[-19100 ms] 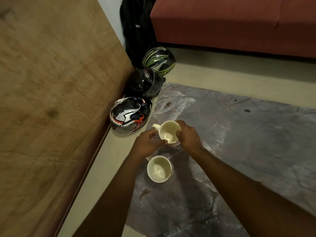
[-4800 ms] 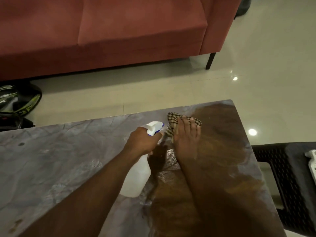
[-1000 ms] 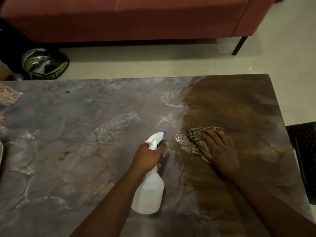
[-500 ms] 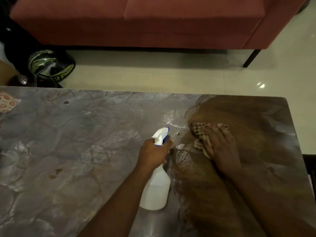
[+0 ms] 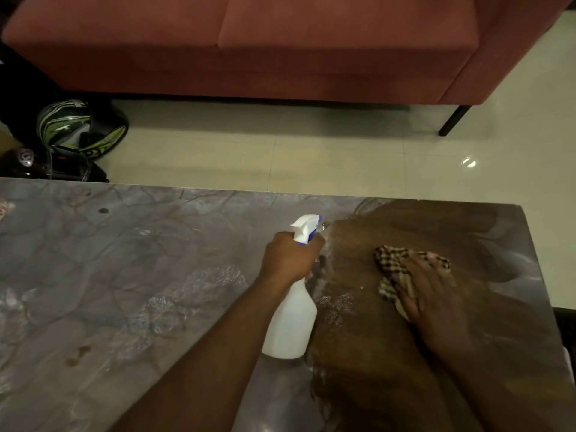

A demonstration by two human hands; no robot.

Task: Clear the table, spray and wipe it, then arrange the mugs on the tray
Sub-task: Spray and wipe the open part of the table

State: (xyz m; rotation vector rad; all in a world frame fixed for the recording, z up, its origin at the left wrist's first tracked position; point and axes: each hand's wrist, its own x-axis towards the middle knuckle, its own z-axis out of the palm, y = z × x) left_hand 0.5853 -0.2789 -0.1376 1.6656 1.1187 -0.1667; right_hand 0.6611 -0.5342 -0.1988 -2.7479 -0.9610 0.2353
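My left hand [image 5: 288, 258] grips the neck of a white spray bottle [image 5: 293, 322] with a blue-trimmed nozzle, held above the middle of the table [image 5: 124, 275]. The nozzle points to the right. Fine droplets lie on the surface beside the bottle. My right hand [image 5: 433, 291] presses flat on a brown checked cloth [image 5: 392, 266] on the table's right part, where the top looks dark and wet. The grey, mottled left part has a few small dark spots. No mugs or tray are in view.
A red sofa [image 5: 280, 45] stands beyond the table across a strip of pale tiled floor. Two helmets, a green one [image 5: 79, 129] and a black one [image 5: 46, 166], lie on the floor at the far left. A patterned object shows at the table's left edge.
My right hand has slid the cloth to the right, away from the bottle. The left hand still holds the bottle, with its nozzle slightly farther along. The view has tilted up a little.
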